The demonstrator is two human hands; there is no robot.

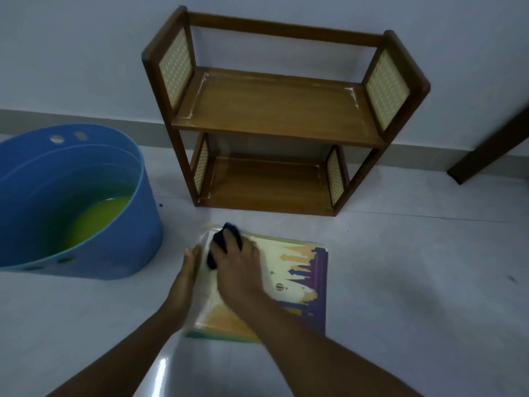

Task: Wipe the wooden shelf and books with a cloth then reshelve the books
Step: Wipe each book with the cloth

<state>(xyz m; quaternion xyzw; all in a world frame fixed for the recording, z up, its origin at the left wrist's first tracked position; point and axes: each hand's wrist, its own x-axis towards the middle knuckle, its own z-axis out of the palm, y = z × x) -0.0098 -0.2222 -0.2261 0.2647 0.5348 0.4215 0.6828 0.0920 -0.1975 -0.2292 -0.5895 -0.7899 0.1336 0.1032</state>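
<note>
Head view — floor-level scene against a pale wall.

Shelf: wooden, two tiers, woven cream panels set in both sides; stands on the floor with its back to the wall. Both boards bare.

Book: lies flat on the floor in front of the shelf, cover up, showing a purple and orange skyline on cream with small balloon figures. A glossy sheen runs along its left part.

Cloth: dark blue, bunched, on the book's upper left corner.

Right hand: palm down on the cloth, fingers curled over it and gripping it against the cover.

Left hand: fingers straight and together, laid along the book's left edge — holding nothing, touching the edge.

Tub: blue plastic, holes near the rim, on the floor to the left of the book and near it; yellow-green liquid in the bottom.

Dark wooden leg: slants in at the right edge, well apart from the shelf.
</note>
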